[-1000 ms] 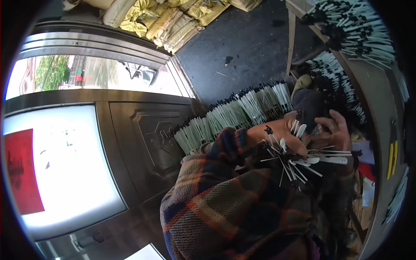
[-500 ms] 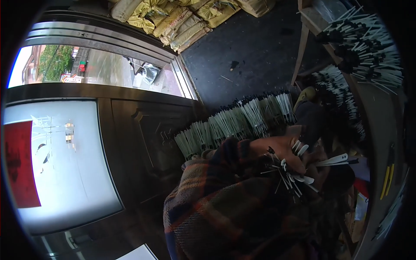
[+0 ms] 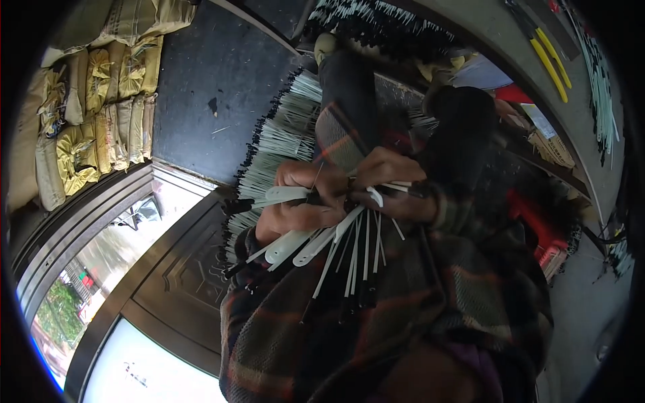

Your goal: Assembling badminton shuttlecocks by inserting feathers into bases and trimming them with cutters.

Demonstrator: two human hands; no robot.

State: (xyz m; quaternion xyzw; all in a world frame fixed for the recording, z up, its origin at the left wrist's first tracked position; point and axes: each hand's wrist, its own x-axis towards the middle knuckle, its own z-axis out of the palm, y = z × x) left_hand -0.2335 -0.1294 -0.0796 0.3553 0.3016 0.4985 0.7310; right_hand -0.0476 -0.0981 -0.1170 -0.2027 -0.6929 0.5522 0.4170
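White sticks (image 3: 349, 248) fanned out in my lap, my left hand (image 3: 302, 201) and right hand (image 3: 393, 181) both clamped on the bunch.

This looks like a small workshop for hand assembly, open to the street. Long rows of thin white sticks with black ends (image 3: 282, 127) lie spread on the dark floor (image 3: 201, 87), and more bundles of the same sticks (image 3: 376, 20) rest at the top edge of the view. Yellow-handled tools (image 3: 547, 57) lie on a grey tabletop (image 3: 497, 27). Filled sacks (image 3: 101, 101) are stacked beside a dark metal door (image 3: 181, 269), past which a street with green trees shows.
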